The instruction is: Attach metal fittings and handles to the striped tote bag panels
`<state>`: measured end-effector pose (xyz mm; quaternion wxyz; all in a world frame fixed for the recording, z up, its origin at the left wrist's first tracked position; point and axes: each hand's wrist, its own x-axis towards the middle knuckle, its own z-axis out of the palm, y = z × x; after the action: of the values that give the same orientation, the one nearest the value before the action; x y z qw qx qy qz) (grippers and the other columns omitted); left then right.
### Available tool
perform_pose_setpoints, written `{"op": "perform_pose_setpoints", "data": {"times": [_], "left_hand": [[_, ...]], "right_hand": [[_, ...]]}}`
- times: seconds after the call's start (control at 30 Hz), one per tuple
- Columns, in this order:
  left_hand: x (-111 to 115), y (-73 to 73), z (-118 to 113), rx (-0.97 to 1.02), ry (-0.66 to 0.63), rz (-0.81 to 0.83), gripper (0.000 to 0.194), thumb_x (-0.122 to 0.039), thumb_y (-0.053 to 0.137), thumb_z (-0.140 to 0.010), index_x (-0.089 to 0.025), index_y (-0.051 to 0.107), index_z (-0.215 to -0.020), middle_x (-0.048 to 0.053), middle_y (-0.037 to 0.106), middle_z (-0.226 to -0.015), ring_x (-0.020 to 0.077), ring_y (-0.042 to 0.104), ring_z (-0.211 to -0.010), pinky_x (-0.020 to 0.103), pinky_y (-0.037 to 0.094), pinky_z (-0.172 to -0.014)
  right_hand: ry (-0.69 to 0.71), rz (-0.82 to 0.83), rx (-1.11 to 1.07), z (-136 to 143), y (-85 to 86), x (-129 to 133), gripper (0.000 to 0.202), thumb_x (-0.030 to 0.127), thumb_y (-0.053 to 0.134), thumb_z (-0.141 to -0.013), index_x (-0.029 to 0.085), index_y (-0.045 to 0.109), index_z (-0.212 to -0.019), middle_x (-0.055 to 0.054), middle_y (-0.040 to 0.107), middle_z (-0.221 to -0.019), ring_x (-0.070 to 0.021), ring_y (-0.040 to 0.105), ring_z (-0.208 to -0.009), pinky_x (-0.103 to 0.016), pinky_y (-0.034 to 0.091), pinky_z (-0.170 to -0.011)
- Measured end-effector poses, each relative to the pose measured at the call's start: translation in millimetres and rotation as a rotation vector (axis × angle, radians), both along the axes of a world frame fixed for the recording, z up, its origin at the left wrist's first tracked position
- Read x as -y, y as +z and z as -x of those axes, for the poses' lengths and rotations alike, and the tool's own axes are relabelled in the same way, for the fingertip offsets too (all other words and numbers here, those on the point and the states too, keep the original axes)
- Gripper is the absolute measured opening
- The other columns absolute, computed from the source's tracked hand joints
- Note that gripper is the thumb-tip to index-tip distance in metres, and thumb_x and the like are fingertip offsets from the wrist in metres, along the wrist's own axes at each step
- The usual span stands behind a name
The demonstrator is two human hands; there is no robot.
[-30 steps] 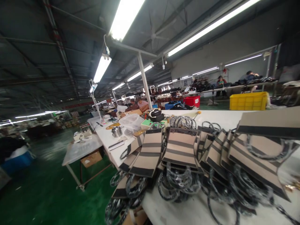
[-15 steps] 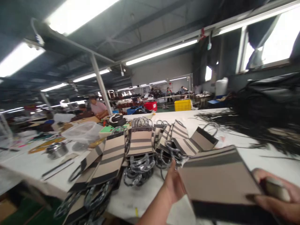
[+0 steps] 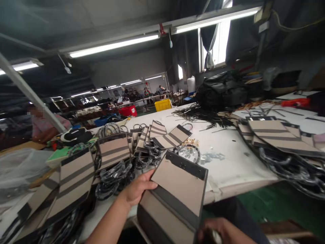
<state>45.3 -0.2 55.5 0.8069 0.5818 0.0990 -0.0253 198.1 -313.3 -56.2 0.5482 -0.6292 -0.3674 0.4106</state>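
My left hand (image 3: 141, 188) grips the left edge of a beige bag panel with dark stripes (image 3: 181, 188), thumb on its face. The panel tilts in front of me above the table's near edge, with a black band along its upper end. Beside its lower right edge, at the bottom of the view, my right hand (image 3: 223, 230) is closed and blurred. A small pale rounded end shows in its fingers; the rest of that object is hidden. Striped bag pieces (image 3: 73, 173) with plastic-wrapped handles (image 3: 115, 176) lie to the left of my left hand.
The white table (image 3: 228, 166) carries more striped pieces (image 3: 275, 132) on the right. Dark strips (image 3: 203, 117) and a black bundle (image 3: 223, 89) sit at the back. A yellow crate (image 3: 163, 105) stands beyond. Another person (image 3: 48, 123) is at the far left.
My view has swung to the right. The panel has turned and tilted, bringing its black-banded end to the top. My right hand has moved lower along its right side.
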Motion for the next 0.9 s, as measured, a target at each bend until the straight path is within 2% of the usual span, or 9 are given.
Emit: {"op": "perform_pose_setpoints", "data": {"times": [0.1, 0.17, 0.23, 0.37, 0.47, 0.6, 0.73, 0.83, 0.9], "left_hand": [[6.3, 15.4, 28.7, -0.082, -0.012, -0.04, 0.071, -0.02, 0.08, -0.078, -0.022, 0.063, -0.146, 0.012, 0.075, -0.129, 0.035, 0.071, -0.118, 0.044, 0.052, -0.103], [13.2, 16.5, 40.4, -0.129, -0.02, -0.073, 0.068, -0.02, 0.081, -0.078, -0.022, 0.065, -0.145, 0.01, 0.075, -0.129, 0.0352, 0.07, -0.118, 0.044, 0.051, -0.105], [21.3, 13.1, 44.6, -0.165, -0.042, -0.099, 0.067, -0.02, 0.08, -0.078, -0.023, 0.066, -0.144, 0.009, 0.075, -0.131, 0.0349, 0.07, -0.118, 0.044, 0.05, -0.106], [35.2, 6.3, 38.9, -0.184, -0.094, -0.078, 0.066, -0.024, 0.079, -0.078, -0.022, 0.066, -0.143, 0.008, 0.076, -0.129, 0.0369, 0.069, -0.121, 0.047, 0.049, -0.107], [38.8, 3.0, 30.9, -0.169, -0.137, 0.041, 0.065, -0.031, 0.078, -0.076, -0.019, 0.07, -0.139, 0.01, 0.077, -0.124, 0.0403, 0.068, -0.122, 0.049, 0.051, -0.106], [42.2, -10.6, 14.5, -0.319, -0.177, 0.175, 0.055, -0.049, 0.072, -0.084, -0.011, 0.077, -0.124, 0.015, 0.079, -0.116, 0.0386, 0.07, -0.119, 0.047, 0.051, -0.107], [52.6, -27.9, -7.6, -0.414, -0.158, 0.239, 0.057, -0.053, 0.067, -0.092, -0.01, 0.074, -0.128, 0.017, 0.074, -0.129, 0.0377, 0.066, -0.129, 0.049, 0.043, -0.118], [56.4, -31.8, -20.3, -0.295, -0.078, 0.089, 0.056, -0.04, 0.073, -0.093, -0.02, 0.064, -0.144, 0.011, 0.07, -0.139, 0.0336, 0.065, -0.131, 0.049, 0.043, -0.118], [53.4, -30.7, -27.4, -0.266, -0.062, -0.073, 0.065, -0.035, 0.078, -0.09, -0.024, 0.057, -0.151, 0.009, 0.07, -0.139, 0.0306, 0.065, -0.13, 0.047, 0.043, -0.117]], "right_hand": [[-0.252, -0.104, -0.287, -11.8, 5.8, -2.7, 0.054, 0.063, 0.078, -0.08, 0.025, 0.075, -0.119, -0.002, 0.063, -0.075, -0.0103, 0.042, -0.051, -0.023, 0.04, -0.045], [-0.377, -0.252, -0.487, -22.0, 10.9, -6.8, 0.062, 0.064, 0.073, -0.084, 0.025, 0.069, -0.132, -0.006, 0.071, -0.094, -0.0087, 0.037, -0.051, -0.021, 0.035, -0.042], [-0.321, -0.312, -0.593, -26.6, 14.0, -11.2, 0.07, 0.068, 0.073, -0.082, 0.023, 0.066, -0.135, -0.011, 0.072, -0.108, -0.0089, 0.041, -0.052, -0.021, 0.037, -0.041], [-0.066, -0.18, -0.558, -16.8, 9.8, -16.6, 0.076, 0.072, 0.082, -0.072, 0.013, 0.071, -0.118, -0.005, 0.067, -0.073, -0.01, 0.048, -0.045, -0.022, 0.042, -0.042], [-0.033, -0.124, -0.457, -7.6, 2.6, -13.8, 0.065, 0.073, 0.078, -0.077, 0.012, 0.071, -0.098, -0.001, 0.061, -0.064, -0.0088, 0.047, -0.044, -0.02, 0.041, -0.042], [0.037, -0.116, -0.349, -1.0, -0.8, -2.5, 0.061, 0.072, 0.075, -0.083, 0.015, 0.073, -0.103, -0.001, 0.061, -0.072, -0.0088, 0.048, -0.051, -0.02, 0.043, -0.048], [-0.047, -0.047, -0.357, 5.0, -6.6, 12.6, 0.069, 0.08, 0.066, -0.084, 0.018, 0.074, -0.113, -0.003, 0.064, -0.078, -0.0122, 0.051, -0.056, -0.022, 0.044, -0.049], [-0.162, 0.019, -0.346, 10.1, -18.7, 24.3, 0.066, 0.079, 0.064, -0.087, 0.022, 0.074, -0.118, -0.005, 0.068, -0.089, -0.0159, 0.056, -0.064, -0.023, 0.046, -0.051], [-0.158, 0.037, -0.35, 15.9, -28.5, 28.7, 0.061, 0.076, 0.064, -0.089, 0.022, 0.072, -0.117, -0.003, 0.066, -0.086, -0.0138, 0.053, -0.061, -0.023, 0.044, -0.049]]}}
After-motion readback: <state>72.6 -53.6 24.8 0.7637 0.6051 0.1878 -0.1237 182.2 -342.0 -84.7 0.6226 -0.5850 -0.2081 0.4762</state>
